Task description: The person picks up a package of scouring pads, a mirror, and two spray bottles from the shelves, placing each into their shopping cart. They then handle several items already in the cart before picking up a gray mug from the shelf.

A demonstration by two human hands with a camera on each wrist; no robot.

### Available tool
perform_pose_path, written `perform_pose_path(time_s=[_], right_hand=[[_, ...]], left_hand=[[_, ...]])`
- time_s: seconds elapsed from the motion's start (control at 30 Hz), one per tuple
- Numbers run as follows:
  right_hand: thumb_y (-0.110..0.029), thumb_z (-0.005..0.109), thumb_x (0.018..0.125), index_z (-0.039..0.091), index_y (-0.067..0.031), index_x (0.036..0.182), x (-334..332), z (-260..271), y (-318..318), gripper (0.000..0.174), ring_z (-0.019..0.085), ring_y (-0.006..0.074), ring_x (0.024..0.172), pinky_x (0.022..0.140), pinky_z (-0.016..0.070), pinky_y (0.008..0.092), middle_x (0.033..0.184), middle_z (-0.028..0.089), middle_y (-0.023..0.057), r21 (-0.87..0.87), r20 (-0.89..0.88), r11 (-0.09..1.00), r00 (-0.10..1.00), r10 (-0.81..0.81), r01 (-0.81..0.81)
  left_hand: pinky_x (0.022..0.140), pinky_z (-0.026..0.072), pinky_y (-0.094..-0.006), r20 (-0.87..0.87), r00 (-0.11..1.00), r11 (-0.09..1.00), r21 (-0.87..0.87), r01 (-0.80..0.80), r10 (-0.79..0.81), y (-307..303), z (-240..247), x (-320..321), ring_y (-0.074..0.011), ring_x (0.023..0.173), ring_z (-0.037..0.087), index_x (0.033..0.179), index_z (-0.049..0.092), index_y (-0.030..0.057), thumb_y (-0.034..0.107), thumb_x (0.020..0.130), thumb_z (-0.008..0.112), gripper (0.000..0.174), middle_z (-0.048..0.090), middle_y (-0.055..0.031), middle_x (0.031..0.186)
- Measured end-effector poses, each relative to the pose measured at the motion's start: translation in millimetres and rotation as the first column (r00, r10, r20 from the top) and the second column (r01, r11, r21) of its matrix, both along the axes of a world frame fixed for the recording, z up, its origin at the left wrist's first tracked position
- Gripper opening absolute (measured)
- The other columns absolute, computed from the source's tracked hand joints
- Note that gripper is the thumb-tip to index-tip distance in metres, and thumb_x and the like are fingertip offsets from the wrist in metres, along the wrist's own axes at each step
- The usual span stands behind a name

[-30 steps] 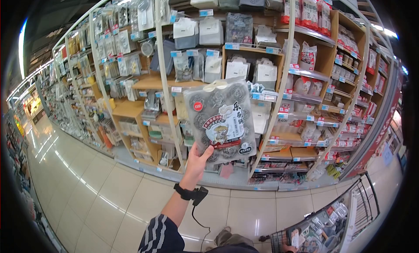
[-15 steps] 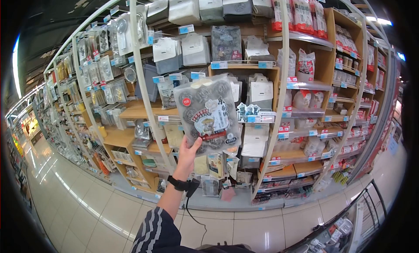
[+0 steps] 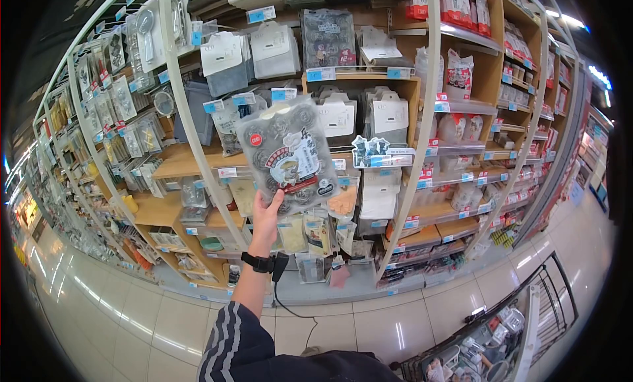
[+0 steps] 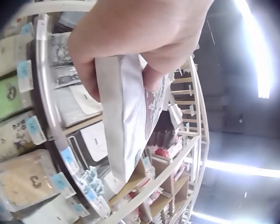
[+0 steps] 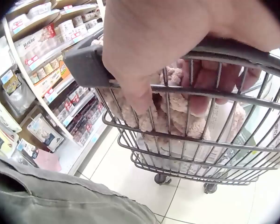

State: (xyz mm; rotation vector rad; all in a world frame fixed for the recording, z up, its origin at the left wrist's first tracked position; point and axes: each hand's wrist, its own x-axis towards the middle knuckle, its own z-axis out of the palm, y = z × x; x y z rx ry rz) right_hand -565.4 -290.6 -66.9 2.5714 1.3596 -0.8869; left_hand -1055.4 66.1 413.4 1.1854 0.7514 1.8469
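Observation:
My left hand (image 3: 266, 218) pinches the lower left edge of a clear flat pack (image 3: 290, 154) of round grey scourers, its printed label facing me, in front of the shelves. In the left wrist view the left hand (image 4: 140, 32) has its thumb on one face and fingers on the other of the pack (image 4: 121, 116), seen edge-on. The right hand (image 5: 177, 51) is curled over the dark top rim of a wire cart (image 5: 191, 137), fingers inside the bars. In the head view the right hand cannot be made out.
Shelves (image 3: 428, 234) with hanging cloths and packets run across the front. The cart (image 3: 527, 316), holding several packaged goods, stands at the lower right. A tiled floor (image 3: 389, 329) lies below the shelves. White uprights (image 3: 191, 112) stand before the racks.
The left hand and the pack have shifted left and slightly up in the head view, still gripped. The shelves have also shifted in view, and more of the cart shows than half a second ago.

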Motion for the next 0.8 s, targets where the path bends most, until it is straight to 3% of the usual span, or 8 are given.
perform_pose_path(time_s=[0.17, 0.43, 0.63, 0.73, 0.8], right_hand=[[-0.036, 0.045, 0.088, 0.055, -0.0052, 0.111, -29, -5, -13, 0.04, 0.057, 0.0416, 0.104, 0.086, 0.0447, 0.0493, 0.105, 0.06, 0.0262, -0.019, -0.014, 0.994, 0.994, 0.111, -0.111], [-0.037, 0.041, 0.092, 0.054, -0.0076, 0.111, -59, -13, -36, 0.037, 0.058, 0.0425, 0.101, 0.084, 0.0448, 0.0512, 0.103, 0.06, 0.0264, -0.055, -0.08, 0.91, 0.91, 0.407, -0.412], [-0.034, 0.038, 0.095, 0.053, -0.0081, 0.11, -82, -23, -47, 0.034, 0.06, 0.0432, 0.094, 0.079, 0.0463, 0.0526, 0.097, 0.061, 0.0263, -0.041, -0.085, 0.818, 0.818, 0.569, -0.574], [-0.034, 0.051, 0.084, 0.059, -0.0028, 0.105, -104, -43, -34, 0.038, 0.059, 0.0413, 0.101, 0.085, 0.046, 0.0492, 0.103, 0.062, 0.0269, 0.031, 0.054, 0.984, 0.983, 0.175, -0.176], [-0.033, 0.06, 0.077, 0.063, 0.0007, 0.101, -118, -54, -32, 0.042, 0.059, 0.0401, 0.106, 0.088, 0.0459, 0.0469, 0.107, 0.062, 0.0273, 0.094, 0.137, 0.99, 0.983, -0.122, 0.109]], left_hand=[[0.093, 0.0428, -0.0294, -0.002, 0.997, 0.989, -0.122, -0.082, 0.082, 14, -67, -60, -0.0144, 0.107, 0.056, 0.127, 0.048, 0.0029, 0.013, 0.09, 0.066, 0.042, 0.059, -0.0067, 0.122], [0.092, 0.0438, -0.0309, 0.069, 0.986, 0.916, -0.384, -0.115, 0.152, -16, -174, -129, -0.0147, 0.106, 0.057, 0.124, 0.052, 0.0054, 0.016, 0.089, 0.067, 0.039, 0.06, -0.0049, 0.119], [0.093, 0.0429, -0.0312, 0.066, 0.981, 0.903, -0.407, -0.14, 0.182, -24, -179, -173, -0.0149, 0.106, 0.057, 0.123, 0.052, 0.0046, 0.016, 0.091, 0.065, 0.037, 0.061, -0.0049, 0.118], [0.093, 0.043, -0.0315, 0.083, 0.979, 0.914, -0.38, -0.143, 0.188, -24, -196, -187, -0.0153, 0.106, 0.057, 0.124, 0.051, 0.0048, 0.016, 0.091, 0.065, 0.038, 0.061, -0.0054, 0.118], [0.092, 0.0432, -0.0314, 0.102, 0.98, 0.907, -0.404, -0.115, 0.17, -30, -216, -193, -0.0152, 0.106, 0.057, 0.124, 0.051, 0.0052, 0.016, 0.091, 0.065, 0.038, 0.061, -0.0052, 0.118]])
